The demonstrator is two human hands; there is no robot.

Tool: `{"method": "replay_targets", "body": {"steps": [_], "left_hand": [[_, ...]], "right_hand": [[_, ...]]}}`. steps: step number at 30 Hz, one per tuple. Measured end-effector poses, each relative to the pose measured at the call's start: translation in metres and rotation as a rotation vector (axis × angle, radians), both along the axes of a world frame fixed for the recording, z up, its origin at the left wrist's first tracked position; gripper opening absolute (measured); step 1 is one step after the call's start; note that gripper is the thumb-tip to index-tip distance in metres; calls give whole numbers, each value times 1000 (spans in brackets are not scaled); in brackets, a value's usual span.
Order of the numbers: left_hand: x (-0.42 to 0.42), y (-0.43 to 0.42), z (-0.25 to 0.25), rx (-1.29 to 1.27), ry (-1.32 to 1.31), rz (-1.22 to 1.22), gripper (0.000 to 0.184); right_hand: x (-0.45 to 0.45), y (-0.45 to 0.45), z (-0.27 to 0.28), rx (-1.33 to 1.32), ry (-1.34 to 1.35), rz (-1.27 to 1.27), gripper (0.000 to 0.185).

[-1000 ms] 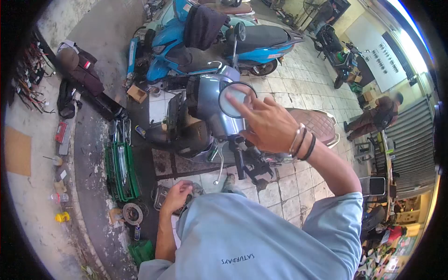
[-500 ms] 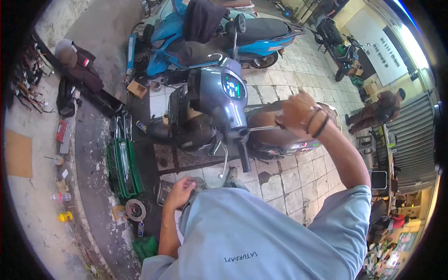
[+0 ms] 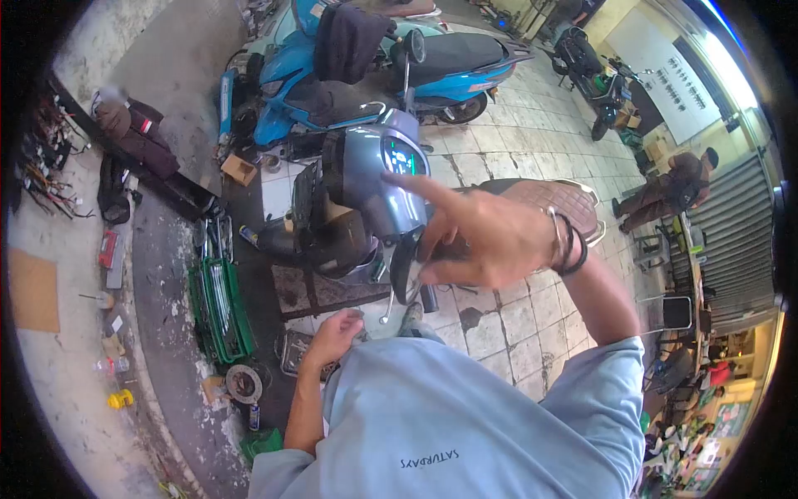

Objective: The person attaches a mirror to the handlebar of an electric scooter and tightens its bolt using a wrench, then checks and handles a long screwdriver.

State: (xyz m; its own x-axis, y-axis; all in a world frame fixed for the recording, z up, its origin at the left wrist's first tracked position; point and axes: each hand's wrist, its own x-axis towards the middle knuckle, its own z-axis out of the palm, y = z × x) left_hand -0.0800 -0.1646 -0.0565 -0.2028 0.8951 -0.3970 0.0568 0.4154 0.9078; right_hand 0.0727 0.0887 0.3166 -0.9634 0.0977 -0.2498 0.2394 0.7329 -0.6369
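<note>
My right hand [image 3: 490, 237] is over the handlebar of a grey scooter [image 3: 362, 191], its index finger stretched toward the lit display [image 3: 401, 160]. Its thumb and lower fingers close on the edge of a dark mirror [image 3: 404, 268], which is seen nearly side-on. Down at my left side, my left hand [image 3: 335, 334] hangs loosely curled beside my leg, with nothing visible in it. The scooter's brown quilted seat [image 3: 553, 204] lies behind my right wrist.
A blue scooter [image 3: 449, 71] stands beyond the grey one. A green toolbox [image 3: 223, 312] and a metal ring [image 3: 243, 383] lie at the left. A person in dark clothes [image 3: 675, 190] stands at the right. Another scooter [image 3: 594, 83] is farther back.
My right hand moved off the display with the mirror, swung out over the seat, then came back toward the handlebar with its index finger extended. My left hand has barely moved.
</note>
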Motion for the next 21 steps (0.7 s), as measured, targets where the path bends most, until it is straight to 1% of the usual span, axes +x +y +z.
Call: {"method": "replay_targets", "body": {"steps": [1,3,4,5,6,7,8,9,11,12,13,14,15,16,17,18,19,21], "left_hand": [[1,6,-7,35,-40,-21,32],[5,16,-18,70,-78,-46,34],[8,19,-21,201,82,-79,35],[10,21,-24,332,243,-116,36],[12,28,-18,330,248,-128,36],[17,38,-8,278,76,-116,39],[21,46,1,224,-96,-101,44],[24,50,7,223,-95,-108,44],[30,53,18,-38,-323,-143,44],[35,52,25,27,-220,-183,50],[35,50,28,27,-224,-178,50],[34,48,31,-11,-144,-175,50],[33,48,31,-48,-64,-169,50],[35,47,24,-43,-66,-163,50],[39,44,10,1,-142,-119,51],[43,41,1,43,-216,-76,53],[44,40,0,43,-214,-75,53],[47,44,3,55,-194,-79,51]], "right_hand": [[5,-10,3,1,0,-4,107],[13,-31,5,-192,-70,218,104],[11,-40,4,-193,-64,211,104],[3,-51,2,-64,-132,282,101],[-4,-58,-1,65,-201,350,97],[-12,-55,-17,62,-196,339,97],[-21,-44,-44,220,120,245,94],[-26,-33,-57,379,434,147,91],[-37,-3,-50,338,340,62,85],[-41,14,-52,343,388,26,85],[-42,30,-57,346,436,-9,84],[-40,42,-61,372,424,-60,72],[-34,45,-63,373,422,-53,72],[-27,48,-64,712,434,66,62],[-20,51,-66,1048,439,189,53],[-13,53,-75,1129,445,183,37],[-6,59,-80,1128,447,184,37],[9,69,-87,1150,345,70,29]]}}
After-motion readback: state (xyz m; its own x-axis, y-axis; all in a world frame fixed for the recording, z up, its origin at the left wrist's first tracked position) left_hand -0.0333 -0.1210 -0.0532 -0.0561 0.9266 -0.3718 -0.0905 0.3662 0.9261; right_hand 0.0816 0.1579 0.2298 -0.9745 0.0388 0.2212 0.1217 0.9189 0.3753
